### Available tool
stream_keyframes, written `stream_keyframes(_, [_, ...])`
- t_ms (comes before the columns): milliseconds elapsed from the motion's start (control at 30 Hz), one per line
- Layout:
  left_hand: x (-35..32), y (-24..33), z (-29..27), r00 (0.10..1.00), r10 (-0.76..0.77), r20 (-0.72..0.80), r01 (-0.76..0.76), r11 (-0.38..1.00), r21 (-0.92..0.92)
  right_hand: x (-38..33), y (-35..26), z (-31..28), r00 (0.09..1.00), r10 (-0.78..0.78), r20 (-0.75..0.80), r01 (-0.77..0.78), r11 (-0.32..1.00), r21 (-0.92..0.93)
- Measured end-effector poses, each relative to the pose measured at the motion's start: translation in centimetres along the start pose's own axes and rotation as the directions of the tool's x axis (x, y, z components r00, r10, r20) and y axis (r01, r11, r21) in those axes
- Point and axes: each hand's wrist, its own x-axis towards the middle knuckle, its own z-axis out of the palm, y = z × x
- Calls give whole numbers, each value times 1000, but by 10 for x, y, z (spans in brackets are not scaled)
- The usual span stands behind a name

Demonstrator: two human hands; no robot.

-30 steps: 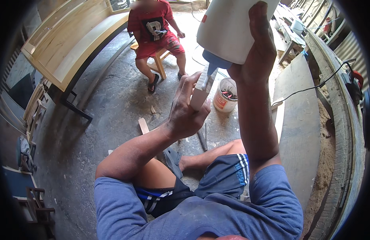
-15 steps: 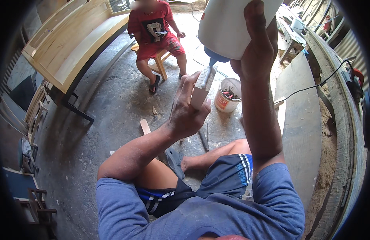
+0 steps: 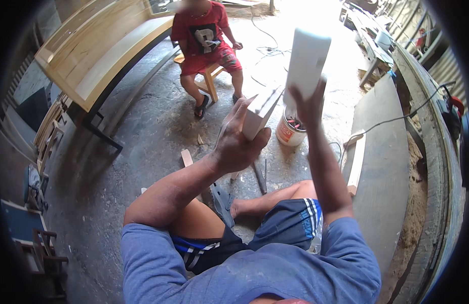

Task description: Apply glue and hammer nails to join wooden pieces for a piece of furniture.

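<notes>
Our left grip (image 3: 234, 142) clasps a pale wooden block (image 3: 256, 119) above a workshop floor (image 3: 158, 152), while our right grip (image 3: 310, 105), blurred, holds a white bottle (image 3: 309, 58) by its lower part. The block rises from between the left grip's thumb and fingers, to the left of the right grip; its blunt near end faces us, and its long axis appears to slant away, up and to the right. A streak shows along its upper face, though glare hides how far it runs. Above the right grip, the bottle stands steeply, leaning a little right at the top; we cannot make out its spout. For clean work, we judge it best to hold the block firm, fingertips below that upper face, level the face so nothing runs, and swing the bottle well clear. Beyond the left grip and below the right in view stands a bucket (image 3: 289, 135); ahead of the left grip, leftward, sits a person in red (image 3: 206, 38).
</notes>
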Motion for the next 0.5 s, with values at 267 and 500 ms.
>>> stream_keyframes(267, [31, -32, -31, 993, 37, -112, -12, 976, 217, -218, 144, 0, 565, 757, 328, -386, 594, -705])
stream_keyframes(500, [93, -63, 20, 984, -5, 177, -48, 955, 294, -87, 50, 35, 824, 53, 564, -433, 699, 568])
